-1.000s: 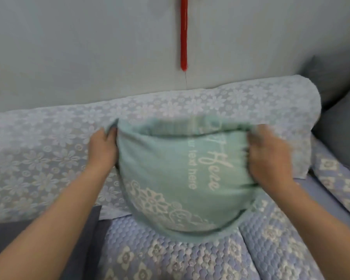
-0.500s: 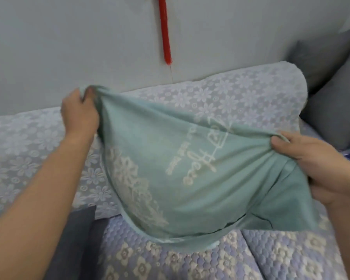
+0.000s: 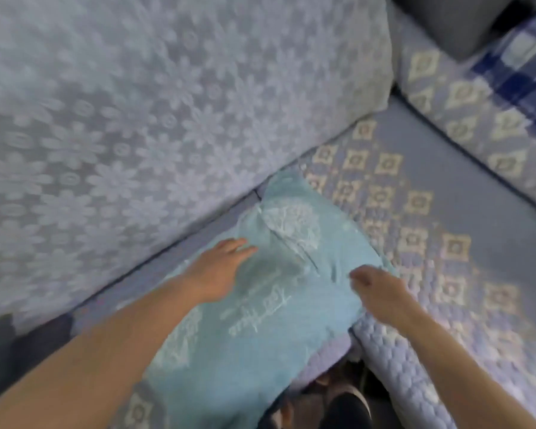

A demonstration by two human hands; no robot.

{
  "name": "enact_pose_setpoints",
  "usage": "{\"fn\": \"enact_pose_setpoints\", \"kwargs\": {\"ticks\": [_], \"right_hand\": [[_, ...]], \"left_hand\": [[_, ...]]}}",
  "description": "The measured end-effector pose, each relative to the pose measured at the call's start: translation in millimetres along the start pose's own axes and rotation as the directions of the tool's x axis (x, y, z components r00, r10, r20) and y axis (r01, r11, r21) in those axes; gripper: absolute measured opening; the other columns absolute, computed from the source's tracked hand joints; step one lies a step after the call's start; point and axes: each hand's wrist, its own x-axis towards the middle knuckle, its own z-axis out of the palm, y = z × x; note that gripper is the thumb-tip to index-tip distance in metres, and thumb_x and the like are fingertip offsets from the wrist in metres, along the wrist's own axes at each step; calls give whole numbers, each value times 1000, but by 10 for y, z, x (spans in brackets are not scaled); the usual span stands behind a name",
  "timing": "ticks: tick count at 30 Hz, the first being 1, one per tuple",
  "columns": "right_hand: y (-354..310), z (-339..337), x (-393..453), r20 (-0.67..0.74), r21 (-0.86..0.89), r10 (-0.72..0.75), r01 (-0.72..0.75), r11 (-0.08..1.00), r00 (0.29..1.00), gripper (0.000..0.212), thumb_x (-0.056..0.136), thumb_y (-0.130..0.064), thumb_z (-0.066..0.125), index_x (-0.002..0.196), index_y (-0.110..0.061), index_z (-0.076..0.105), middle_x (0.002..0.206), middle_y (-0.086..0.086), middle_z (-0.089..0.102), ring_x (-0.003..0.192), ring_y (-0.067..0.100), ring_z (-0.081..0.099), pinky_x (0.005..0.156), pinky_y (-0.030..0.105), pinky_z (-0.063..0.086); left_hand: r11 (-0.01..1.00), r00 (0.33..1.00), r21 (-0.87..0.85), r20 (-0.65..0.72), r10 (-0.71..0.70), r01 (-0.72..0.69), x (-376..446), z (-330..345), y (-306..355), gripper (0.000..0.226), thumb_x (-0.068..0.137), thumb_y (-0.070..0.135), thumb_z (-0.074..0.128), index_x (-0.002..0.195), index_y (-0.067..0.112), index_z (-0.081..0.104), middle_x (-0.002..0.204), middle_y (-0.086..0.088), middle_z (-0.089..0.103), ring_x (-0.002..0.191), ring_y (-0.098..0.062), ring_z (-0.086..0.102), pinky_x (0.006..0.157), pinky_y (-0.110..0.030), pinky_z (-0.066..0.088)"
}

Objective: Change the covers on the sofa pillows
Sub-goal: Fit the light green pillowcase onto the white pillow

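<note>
The teal pillow cover [image 3: 270, 320], with white lettering and white lace print, lies flat and limp on the sofa seat [image 3: 415, 243], running from the backrest toward the front edge. My left hand [image 3: 217, 270] rests palm-down on its left part with the fingers straight. My right hand [image 3: 381, 292] is at the cover's right edge, fingers loosely curled and touching the fabric; no fabric is lifted in it. The frame is blurred by motion. No pillow insert is in view.
The backrest [image 3: 167, 119] under a pale floral lace throw fills the upper left. A grey cushion [image 3: 452, 23] and blue plaid fabric [image 3: 514, 63] sit at the upper right on the side seat. Dark fabric [image 3: 28, 345] lies lower left. A shoe [image 3: 344, 407] shows below.
The cover was held up stretched between both hands; now it lies on the seat. Both hands have let go of its edge and lowered. The view has tipped downward.
</note>
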Motion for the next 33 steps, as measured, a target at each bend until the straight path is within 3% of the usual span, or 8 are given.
{"fn": "enact_pose_setpoints", "kwargs": {"ticks": [7, 11, 15, 18, 22, 25, 28, 33], "right_hand": [[-21, 1199, 598, -52, 108, -225, 230, 967, 973, 62, 88, -25, 66, 144, -12, 43, 138, 8, 47, 127, 31, 41, 109, 41, 34], [-215, 1186, 653, 113, 189, -348, 324, 927, 931, 13, 93, -34, 61, 95, -25, 53, 83, -4, 55, 79, 19, 55, 67, 32, 41], [-128, 888, 650, 26, 248, -581, 558, 792, 813, 36, 96, -27, 61, 68, -18, 41, 73, -7, 43, 70, 9, 40, 65, 26, 34], [-17, 878, 861, -163, 310, -519, 543, 780, 839, 20, 97, -20, 59, 79, -15, 52, 104, -9, 49, 100, 9, 44, 86, 18, 36], [3, 955, 1256, -166, 392, -192, 243, 887, 967, 24, 103, -24, 50, 81, -18, 40, 84, 3, 54, 85, 32, 54, 72, 38, 38], [24, 910, 1471, -134, 223, -176, 202, 954, 975, 23, 105, -29, 43, 88, -14, 37, 88, 20, 62, 87, 43, 59, 69, 42, 39], [163, 712, 1708, -132, -108, -202, 189, 976, 970, 20, 106, -35, 36, 96, -18, 39, 95, 17, 65, 91, 41, 63, 74, 42, 45], [183, 694, 1830, -62, -189, -185, 170, 967, 981, 20, 106, -36, 33, 96, -18, 37, 76, 2, 51, 85, 37, 64, 70, 40, 46]], "left_hand": [[980, 998, 194, 52, 31, -40, 709, 350, 7, 95, 84, -3, 45, 160, 37, 5, 169, 8, -2, 156, -20, 4, 123, -32, 14], [934, 970, 304, 206, 128, -188, 1094, 180, 65, 73, 89, 8, 48, 154, 35, 29, 169, 9, -5, 155, -16, -9, 126, -36, 4], [876, 907, 335, 356, 223, -347, 1400, -50, 130, 32, 91, 20, 49, 121, 27, 53, 140, 2, 51, 143, -20, 36, 122, -38, 13], [946, 967, 242, 187, 171, -214, 1640, -269, 215, 11, 98, 27, 46, 104, 26, 55, 99, -4, 64, 112, -30, 56, 99, -40, 42], [910, 946, 343, -135, 293, -233, 2059, 65, 583, 8, 86, 21, 61, 91, 21, 68, 95, -6, 64, 97, -34, 59, 89, -42, 44], [932, 972, 353, -235, 9, 77, 2243, 536, 792, 23, 91, 26, 54, 105, 23, 72, 121, -6, 56, 116, -32, 48, 113, -49, 31], [930, 834, 47, -462, -303, 364, 2128, 735, 832, 29, 93, 30, 54, 117, 26, 68, 147, -14, 44, 126, -38, 43, 112, -54, 33], [876, 774, -101, -428, -467, 472, 902, 1251, 1043, 59, 102, 50, 40, 157, 30, 32, 165, -17, 18, 151, -41, 17, 120, -61, 16]]}}
